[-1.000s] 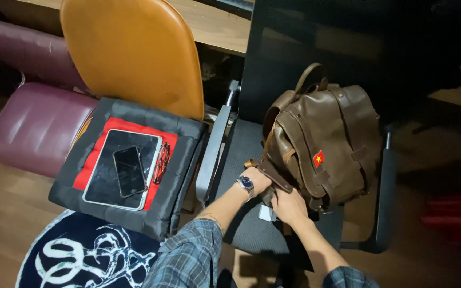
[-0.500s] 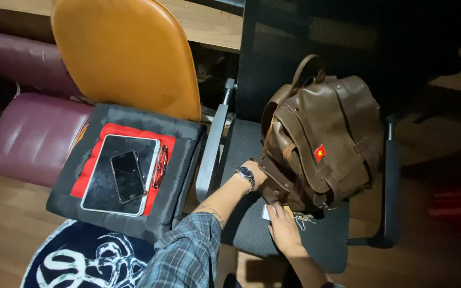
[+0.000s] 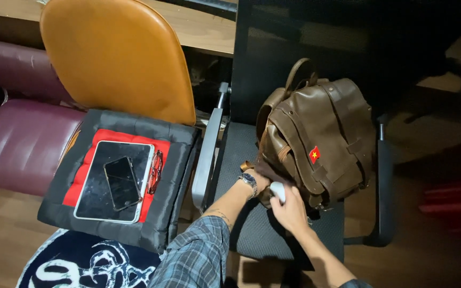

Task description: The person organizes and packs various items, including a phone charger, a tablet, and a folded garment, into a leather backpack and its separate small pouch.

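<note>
The right hand [image 3: 290,212] pinches a small white rounded object [image 3: 277,192] against the lower front of a brown leather backpack [image 3: 316,144]. The left hand [image 3: 260,181], a wristwatch [image 3: 249,180] on its wrist, reaches into the bag's side, fingers hidden, so its grip cannot be told. The backpack is glossy and creased, with straps, a top handle and a small red patch. It stands upright on a black office chair [image 3: 257,229]. On the neighbouring orange chair [image 3: 116,58], a cushion [image 3: 172,160] carries a tablet [image 3: 108,184] with a phone [image 3: 122,182] on it.
</note>
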